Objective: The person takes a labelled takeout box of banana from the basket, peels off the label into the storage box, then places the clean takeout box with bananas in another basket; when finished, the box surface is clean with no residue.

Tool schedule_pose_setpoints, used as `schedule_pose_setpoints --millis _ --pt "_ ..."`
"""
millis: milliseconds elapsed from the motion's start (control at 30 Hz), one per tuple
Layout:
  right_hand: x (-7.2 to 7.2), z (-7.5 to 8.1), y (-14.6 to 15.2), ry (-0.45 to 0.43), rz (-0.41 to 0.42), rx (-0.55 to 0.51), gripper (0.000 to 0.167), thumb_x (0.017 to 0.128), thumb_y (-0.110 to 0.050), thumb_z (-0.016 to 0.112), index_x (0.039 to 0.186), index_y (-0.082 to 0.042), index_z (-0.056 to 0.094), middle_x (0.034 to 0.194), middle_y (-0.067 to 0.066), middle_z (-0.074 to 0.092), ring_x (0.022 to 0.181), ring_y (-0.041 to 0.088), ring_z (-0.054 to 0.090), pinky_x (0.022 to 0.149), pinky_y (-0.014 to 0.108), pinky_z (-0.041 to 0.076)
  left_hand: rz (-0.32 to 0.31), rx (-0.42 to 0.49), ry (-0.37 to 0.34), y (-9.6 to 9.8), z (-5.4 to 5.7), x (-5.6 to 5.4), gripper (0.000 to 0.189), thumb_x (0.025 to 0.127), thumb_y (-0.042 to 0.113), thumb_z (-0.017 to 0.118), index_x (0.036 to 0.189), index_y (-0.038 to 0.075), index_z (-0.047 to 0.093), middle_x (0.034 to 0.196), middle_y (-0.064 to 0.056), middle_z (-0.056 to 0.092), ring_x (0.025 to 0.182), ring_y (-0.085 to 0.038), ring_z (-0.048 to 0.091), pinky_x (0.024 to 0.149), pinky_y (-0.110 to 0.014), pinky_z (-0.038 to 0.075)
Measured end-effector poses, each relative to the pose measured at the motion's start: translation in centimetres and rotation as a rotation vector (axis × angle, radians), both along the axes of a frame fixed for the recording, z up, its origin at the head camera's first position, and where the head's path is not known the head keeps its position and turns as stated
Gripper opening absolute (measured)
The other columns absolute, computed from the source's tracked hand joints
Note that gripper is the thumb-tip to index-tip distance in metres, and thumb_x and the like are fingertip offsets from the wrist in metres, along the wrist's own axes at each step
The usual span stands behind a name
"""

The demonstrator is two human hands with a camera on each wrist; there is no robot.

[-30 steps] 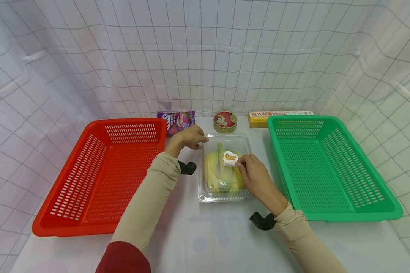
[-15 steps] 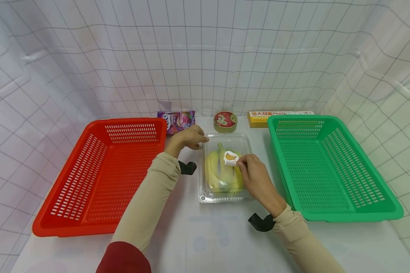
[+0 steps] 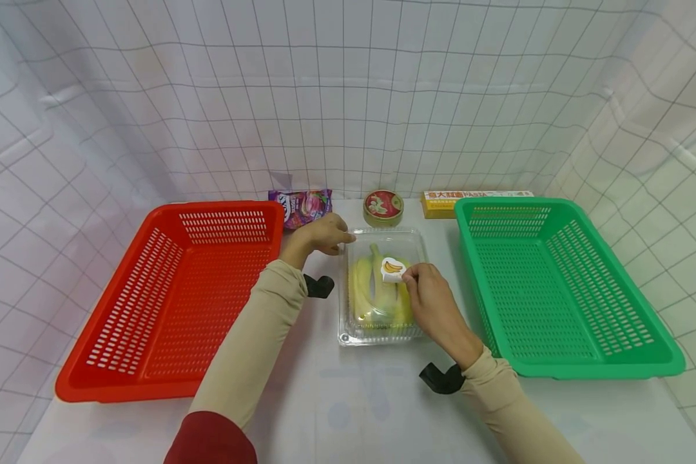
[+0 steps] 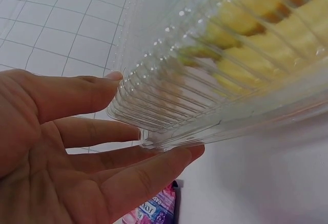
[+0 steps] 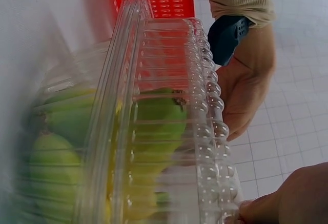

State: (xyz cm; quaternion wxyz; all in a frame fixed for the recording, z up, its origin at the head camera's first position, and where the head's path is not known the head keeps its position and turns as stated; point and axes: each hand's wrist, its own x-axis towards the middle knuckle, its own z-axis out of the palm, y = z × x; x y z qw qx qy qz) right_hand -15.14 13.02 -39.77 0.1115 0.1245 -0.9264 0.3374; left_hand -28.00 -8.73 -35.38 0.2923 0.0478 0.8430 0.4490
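Observation:
A clear plastic clamshell box [image 3: 354,332] lies lid shut in the middle of the table. Inside it are yellow-green bananas [image 3: 362,290]. My left hand [image 3: 327,233] holds the box's far left corner. In the left wrist view its thumb [image 4: 77,95] lies against the corner, and the other fingers reach along the rim below. My right hand [image 3: 433,299] pinches the lower right edge of a white sticker [image 3: 393,269] with a banana picture, over the lid. Whether the sticker's far part touches the lid, I cannot tell. In the right wrist view, only part of the right hand [image 5: 292,196] shows.
A red basket [image 3: 168,386] stands at the left, a green basket [image 3: 591,368] at the right. Along the back are a purple snack bag [image 3: 301,206], a round red-topped tin [image 3: 383,206] and a yellow pasta box [image 3: 439,205]. A white grid curtain [image 3: 348,96] hangs behind.
The pinched sticker has tilted slightly, and its lower edge now bends differently. My right hand has shifted a little at the wrist; my left hand and the box stay put.

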Motion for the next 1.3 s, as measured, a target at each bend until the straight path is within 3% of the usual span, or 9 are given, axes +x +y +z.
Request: schedule_pose_setpoints --millis 433,533,700,767,1000,1100,1167,1233,1300 --pt "0.0 0.1 0.3 0.002 0.010 -0.046 0.013 0.100 -0.005 0.054 0.102 0.006 0.060 0.091 0.016 0.058 0.073 0.023 0.052 0.063 0.034 0.045 -0.001 0.002 -0.013 0.1 -0.6 -0.4 0.054 0.101 0.010 0.054 0.143 -0.015 0.033 0.143 -0.028 0.037 0.122 -0.041 0.049 0.098 -0.044 0.049" --pt "0.1 0.1 0.5 -0.012 0.024 -0.083 0.014 0.100 -0.008 0.055 0.103 0.003 0.062 0.090 0.012 0.059 0.072 0.020 0.052 0.062 0.033 0.045 -0.019 0.022 0.027 -0.9 -6.9 -5.4 0.056 0.097 0.017 0.063 0.138 -0.013 0.040 0.136 -0.026 0.042 0.109 -0.037 0.057 0.086 -0.041 0.056" --pt "0.2 0.2 0.8 -0.013 0.057 -0.107 0.012 0.093 -0.011 0.067 0.100 -0.002 0.066 0.085 0.006 0.057 0.073 0.017 0.051 0.064 0.030 0.044 -0.020 0.068 0.024 -3.3 -22.9 -18.8 0.073 0.083 0.035 0.080 0.136 -0.002 0.048 0.132 -0.017 0.045 0.095 -0.031 0.060 0.070 -0.041 0.059" --pt "0.2 0.2 0.8 -0.004 0.078 -0.092 0.014 0.087 -0.009 0.073 0.098 -0.002 0.067 0.083 0.005 0.055 0.072 0.016 0.050 0.064 0.030 0.044 -0.018 0.072 0.012 -3.7 -25.2 -20.8 0.078 0.080 0.038 0.082 0.138 0.000 0.047 0.134 -0.017 0.044 0.096 -0.032 0.060 0.069 -0.042 0.059" --pt "0.0 0.1 0.7 0.019 0.085 -0.010 0.008 0.083 -0.007 0.079 0.089 -0.006 0.073 0.078 0.002 0.054 0.067 0.014 0.048 0.059 0.028 0.043 0.014 0.027 0.009 -2.6 -19.1 -15.8 0.066 0.088 0.029 0.076 0.138 -0.001 0.046 0.134 -0.016 0.044 0.100 -0.032 0.059 0.072 -0.039 0.059" --pt "-0.1 0.1 0.6 0.018 0.061 -0.009 0.005 0.085 -0.008 0.077 0.087 -0.006 0.074 0.076 0.000 0.055 0.066 0.013 0.048 0.057 0.026 0.042 0.013 0.039 0.005 -2.5 -17.7 -14.6 0.067 0.088 0.028 0.076 0.137 -0.004 0.045 0.133 -0.018 0.043 0.097 -0.031 0.060 0.071 -0.037 0.059" --pt "-0.2 0.1 0.7 0.015 0.045 -0.020 0.005 0.085 -0.009 0.077 0.087 -0.006 0.074 0.075 0.000 0.055 0.065 0.013 0.048 0.056 0.026 0.041 -0.004 0.005 0.017 -1.9 -13.6 -11.3 0.060 0.095 0.020 0.066 0.139 -0.010 0.040 0.135 -0.023 0.041 0.099 -0.033 0.059 0.076 -0.037 0.058" --pt "-0.2 0.1 0.7 0.018 0.035 -0.036 0.005 0.084 -0.009 0.078 0.086 -0.006 0.074 0.075 -0.001 0.057 0.065 0.013 0.049 0.056 0.026 0.042 -0.021 -0.023 0.029 -1.4 -11.2 -9.3 0.058 0.098 0.017 0.060 0.141 -0.013 0.036 0.137 -0.026 0.038 0.103 -0.036 0.058 0.080 -0.038 0.057" --pt "-0.2 0.1 0.7 0.023 0.030 -0.050 0.005 0.084 -0.009 0.079 0.086 -0.007 0.075 0.077 -0.001 0.060 0.067 0.013 0.051 0.058 0.026 0.044 -0.031 -0.031 0.042 -1.4 -10.2 -8.5 0.057 0.098 0.017 0.058 0.140 -0.014 0.035 0.137 -0.028 0.037 0.104 -0.037 0.057 0.081 -0.038 0.057"
